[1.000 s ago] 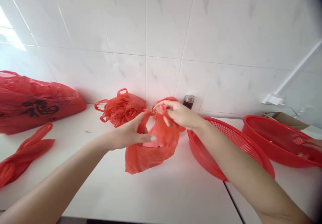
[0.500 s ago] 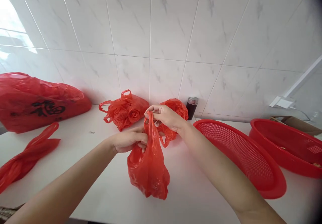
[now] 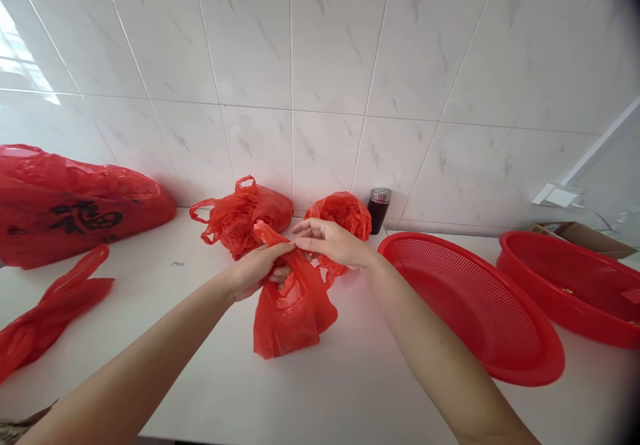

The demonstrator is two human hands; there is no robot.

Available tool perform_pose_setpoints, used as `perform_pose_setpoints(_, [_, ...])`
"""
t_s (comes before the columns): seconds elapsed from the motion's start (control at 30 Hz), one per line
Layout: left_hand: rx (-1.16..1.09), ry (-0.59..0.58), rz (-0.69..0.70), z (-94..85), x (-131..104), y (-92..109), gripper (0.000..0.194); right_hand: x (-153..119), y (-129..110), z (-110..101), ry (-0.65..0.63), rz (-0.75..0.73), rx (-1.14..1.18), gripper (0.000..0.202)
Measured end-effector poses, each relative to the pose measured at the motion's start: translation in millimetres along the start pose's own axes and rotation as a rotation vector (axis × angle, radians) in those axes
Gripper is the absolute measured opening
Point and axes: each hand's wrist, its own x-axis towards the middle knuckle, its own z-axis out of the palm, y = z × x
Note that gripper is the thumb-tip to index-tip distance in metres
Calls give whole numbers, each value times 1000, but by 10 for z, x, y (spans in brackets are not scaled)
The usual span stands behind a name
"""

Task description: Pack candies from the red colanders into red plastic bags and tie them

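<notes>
White tabletop (image 3: pixel 350 392): my left hand (image 3: pixel 255 273) and right hand (image 3: pixel 333 244) both pinch the small red plastic bag (image 3: pixel 293 312) at its neck, flimsy, slippery film.

red sieve basket (image 3: pixel 480 312), dark jar (image 3: pixel 379 209)

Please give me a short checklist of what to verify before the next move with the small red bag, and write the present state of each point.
1. Left hand has a grip on the neck of the small red bag: ok.
2. Right hand is on the bag handles: ok, fingers touch them; a closed grip cannot be told.
3. Bag bottom rests on the white counter: ok.
4. Bag is tied shut: cannot tell, the hands hide the neck.
5. Red sieve basket stands apart from the bag: ok.
6. Dark jar by the wall is upright and apart from the hands: ok.
</notes>
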Motion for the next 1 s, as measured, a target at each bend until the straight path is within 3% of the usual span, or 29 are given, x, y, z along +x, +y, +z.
perform_pose_setpoints(0.07, [-8,44,29,-63,12,-21,35,-99,34,19,80,4,-61,12])
perform_pose_setpoints(0.17, [-64,84,88,-120,22,-21,30,-305,-27,176,320,-123,-188,10])
perform_pose_setpoints(0.2, [-81,80,103,-129,17,-11,30,-382,-63,242,340,-170,-244,8])
perform_pose_setpoints(0.33, [71,16,145,-131,-37,42,22,-577,-127,401,129,-269,-398,7])
perform_pose_setpoints(0.47, [373,31,227,-80,-74,14,7,-437,47,374,325,-300,-208,16])
perform_pose_setpoints(0.57, [677,32,358,-6,-63,-54,6,-260,264,392,317,-177,-81,32])
perform_pose_setpoints(0.63, [918,114,428,53,-48,-99,14,-190,395,453,322,-112,-38,36])
perform_pose_setpoints(0.73, [1131,357,501,129,-26,-161,20,-184,512,557,381,-125,100,36])
perform_pose_setpoints(0.83, [1124,478,604,160,-17,-228,24,-244,533,582,283,-117,320,32])
perform_pose_setpoints(0.93, [1019,484,645,151,-27,-309,37,-313,512,537,151,-35,429,26])
perform_pose_setpoints(1.0, [954,435,628,135,-46,-385,49,-358,498,516,143,-32,372,24])
